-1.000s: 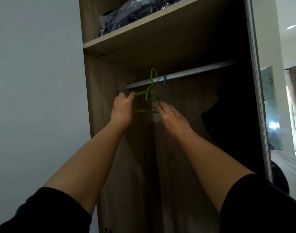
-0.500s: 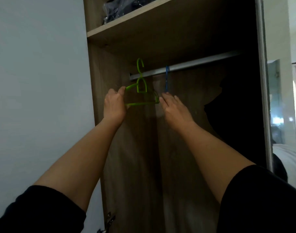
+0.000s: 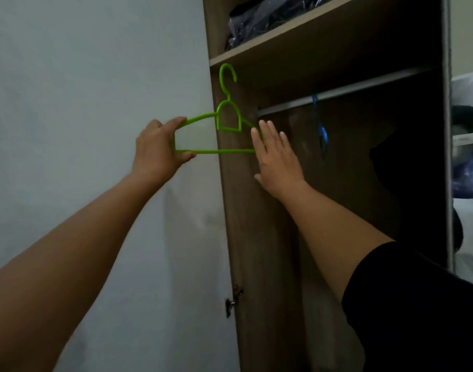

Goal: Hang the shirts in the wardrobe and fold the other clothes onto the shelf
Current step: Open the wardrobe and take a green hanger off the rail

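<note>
In the middle of the frame the left hand point(image 3: 159, 150) gripped the left end of a bright green plastic clothes hanger point(image 3: 219, 130), index finger along its upper arm and thumb under the bottom bar. The hanger was upright and clear of the rail, with its hook just below the edge of the light wooden shelf point(image 3: 297, 25) at the upper centre. Part of it lay in front of the grey wall point(image 3: 82, 89) filling the left of the frame, and part in front of the brown wooden side panel of the wardrobe point(image 3: 246, 210).

The right hand point(image 3: 277, 159) was spread flat, fingers straight and close together, pointing up. Its fingertips covered the hanger's right end; whether they touched it I could not tell.

A silver metal hanging rail point(image 3: 351, 89) ran across the upper right under the shelf. A blue plastic hanger point(image 3: 321, 130) hung from it, edge-on, right of the right hand. On the shelf at the top lay a dark bundle wrapped in clear plastic point(image 3: 259, 17). A dark garment point(image 3: 407, 157) hung in shadow in the right of the wardrobe. A small metal hinge point(image 3: 231, 302) sat on the panel's edge in the lower centre.
</note>
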A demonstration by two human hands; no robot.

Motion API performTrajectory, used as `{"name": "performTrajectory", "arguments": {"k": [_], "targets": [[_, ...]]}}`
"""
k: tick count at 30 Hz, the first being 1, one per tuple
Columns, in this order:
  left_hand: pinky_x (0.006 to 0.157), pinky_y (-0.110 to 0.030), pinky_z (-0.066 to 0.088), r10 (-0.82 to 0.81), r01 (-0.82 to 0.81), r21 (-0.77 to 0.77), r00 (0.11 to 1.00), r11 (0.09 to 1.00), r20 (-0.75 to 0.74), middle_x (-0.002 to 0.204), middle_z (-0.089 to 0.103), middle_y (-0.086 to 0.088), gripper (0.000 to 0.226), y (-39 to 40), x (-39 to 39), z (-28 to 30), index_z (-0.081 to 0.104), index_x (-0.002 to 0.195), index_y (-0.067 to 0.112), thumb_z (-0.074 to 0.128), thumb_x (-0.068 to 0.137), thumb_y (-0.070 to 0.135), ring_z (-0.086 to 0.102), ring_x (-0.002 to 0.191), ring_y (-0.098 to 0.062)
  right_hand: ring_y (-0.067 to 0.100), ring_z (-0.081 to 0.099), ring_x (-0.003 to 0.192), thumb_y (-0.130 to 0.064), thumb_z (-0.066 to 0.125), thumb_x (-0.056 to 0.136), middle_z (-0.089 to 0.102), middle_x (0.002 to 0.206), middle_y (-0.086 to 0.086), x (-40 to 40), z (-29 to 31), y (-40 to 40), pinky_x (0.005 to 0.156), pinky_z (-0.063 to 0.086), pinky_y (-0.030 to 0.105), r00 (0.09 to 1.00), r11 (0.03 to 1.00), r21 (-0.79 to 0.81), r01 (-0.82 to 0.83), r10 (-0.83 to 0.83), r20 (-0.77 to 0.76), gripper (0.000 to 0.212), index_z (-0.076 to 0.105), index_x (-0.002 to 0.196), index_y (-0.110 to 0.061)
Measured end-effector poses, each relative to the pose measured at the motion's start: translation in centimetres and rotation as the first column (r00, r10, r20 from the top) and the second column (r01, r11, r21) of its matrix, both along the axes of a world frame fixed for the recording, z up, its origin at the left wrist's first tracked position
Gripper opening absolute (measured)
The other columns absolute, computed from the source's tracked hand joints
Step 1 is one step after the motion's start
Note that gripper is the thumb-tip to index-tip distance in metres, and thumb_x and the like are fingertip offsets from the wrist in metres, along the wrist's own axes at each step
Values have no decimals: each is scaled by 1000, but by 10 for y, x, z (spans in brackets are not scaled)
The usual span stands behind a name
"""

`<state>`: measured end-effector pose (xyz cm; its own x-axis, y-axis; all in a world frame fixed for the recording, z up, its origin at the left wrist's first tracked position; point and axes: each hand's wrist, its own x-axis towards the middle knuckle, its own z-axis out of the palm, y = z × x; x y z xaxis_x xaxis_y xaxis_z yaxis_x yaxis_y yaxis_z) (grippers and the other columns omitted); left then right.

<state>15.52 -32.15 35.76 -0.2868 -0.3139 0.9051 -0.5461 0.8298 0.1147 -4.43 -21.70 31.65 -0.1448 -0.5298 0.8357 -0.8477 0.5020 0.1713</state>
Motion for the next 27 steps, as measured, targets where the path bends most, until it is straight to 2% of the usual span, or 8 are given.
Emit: {"name": "performTrajectory", "arguments": {"k": [4,7,11,14,17,20,23,27], "targets": [[79,-30,39,27,-27,-6,1000,1000,13,94,57,-15,74,23,84,-6,55,131,25,85,64,32,54,83,-25,34,-13,145,-37,67,84,-14,157,20,36,-3,0,117,-1,46,996,1000,5,-13,12,86,108,-14,149,-9],[73,-25,37,49,-49,0,998,999,50,87,56,-9,73,47,138,-11,58,127,25,86,60,31,47,75,-17,34,-11,146,-39,69,80,-11,158,19,65,-2,2,116,1,50,987,995,-17,-103,104,122,113,-16,149,-12],[71,-25,36,156,-155,-37,987,987,33,84,53,-5,73,82,192,-21,59,126,23,87,59,30,46,73,-18,25,1,148,-34,70,81,19,155,11,94,-3,4,116,4,53,963,967,-23,-253,254,90,109,-12,150,-15],[74,-27,38,261,-257,-84,965,963,40,88,48,-6,74,110,223,-34,58,127,25,87,58,32,48,77,-19,25,16,144,-34,71,80,28,147,12,115,-7,14,116,11,51,922,923,34,-384,382,69,109,-10,151,-14],[87,-42,36,515,-498,-181,855,848,62,103,54,-10,78,138,246,-49,55,130,30,84,59,45,56,93,-29,31,41,120,-28,71,80,32,134,14,132,-14,32,105,33,44,821,822,57,-566,557,124,106,-7,151,-14],[98,-51,28,672,-644,-225,736,731,81,121,54,-12,90,170,254,-69,45,138,22,84,59,43,52,111,-32,31,48,101,-28,72,79,31,129,16,149,-28,52,93,43,38,715,708,107,-698,683,147,107,-6,152,-17],[88,-55,39,725,-693,-218,674,687,144,112,56,-18,93,200,256,-97,43,138,11,86,58,30,57,102,-38,27,46,88,-28,74,76,31,122,14,166,-50,75,87,47,39,625,607,151,-780,766,151,110,-5,151,-23],[78,-47,45,741,-761,-3,631,649,228,108,55,-14,87,251,277,-121,47,133,14,88,58,27,56,100,-34,22,49,84,-43,79,70,39,115,8,192,-73,94,87,49,38,454,409,199,-891,826,334,115,-2,151,-33]]}}
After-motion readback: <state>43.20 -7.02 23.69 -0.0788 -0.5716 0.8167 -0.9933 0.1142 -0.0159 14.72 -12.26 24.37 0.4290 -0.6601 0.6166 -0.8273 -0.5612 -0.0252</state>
